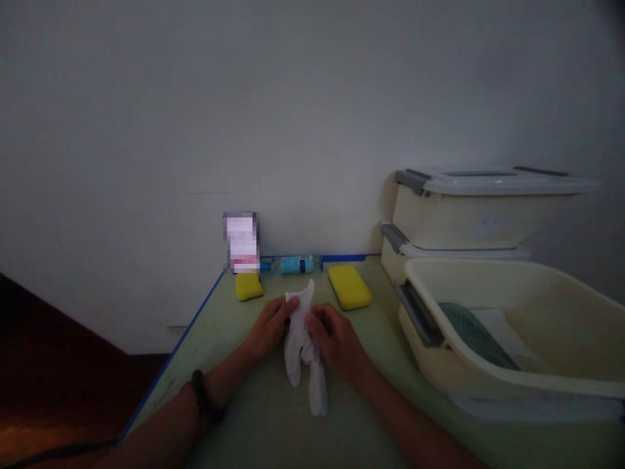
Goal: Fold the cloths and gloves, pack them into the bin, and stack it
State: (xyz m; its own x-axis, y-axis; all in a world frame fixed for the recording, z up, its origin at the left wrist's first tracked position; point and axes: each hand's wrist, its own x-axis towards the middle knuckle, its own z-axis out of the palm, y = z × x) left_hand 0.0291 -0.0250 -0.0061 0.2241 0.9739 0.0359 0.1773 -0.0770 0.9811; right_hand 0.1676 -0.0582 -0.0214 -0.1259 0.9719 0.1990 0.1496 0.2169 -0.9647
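Above the green tabletop I hold a pair of white socks [299,332] between my hands. Their cuff end points up toward the wall, and two toe ends dangle loosely below. My left hand [271,322] is closed on the left side near the cuff, its thumb lying on the fabric. Lower on the right side, my right hand [333,335] pinches the cloth between thumb and fingers. Some fingers of both hands are hidden behind the socks or curled out of sight.
Past my hands lie a yellow sponge [349,286], a smaller yellow sponge [249,286] and a plastic bottle [295,264] on its side. A blurred-out phone [242,241] leans on the wall. Right, an open cream bin [488,277] holds green mesh, beside stacked lidded boxes [469,218].
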